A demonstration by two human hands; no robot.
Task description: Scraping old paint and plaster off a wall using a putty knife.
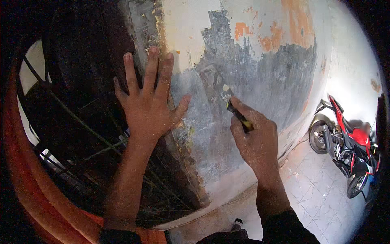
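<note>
My right hand [258, 140] is closed around the black and yellow handle of a scraper [239, 115]. The scraper's blade end points up and left against the wall [260, 77], on a grey patch where the paint is gone; the blade itself is smeared and hard to make out. White paint and orange spots border that patch above. To the left, my left hand [148, 103] lies flat with fingers spread, over the rough, chipped edge of the wall beside a dark frame [109, 61]. It holds nothing. Pale dust specks both hands.
Dark bars [99, 150] cross the opening at the left, with an orange curtain [30, 179] along the far left. A red and black motorcycle [345, 142] stands at the right on the pale tiled floor [313, 199]. Light crumbs lie on the tiles near the wall's foot.
</note>
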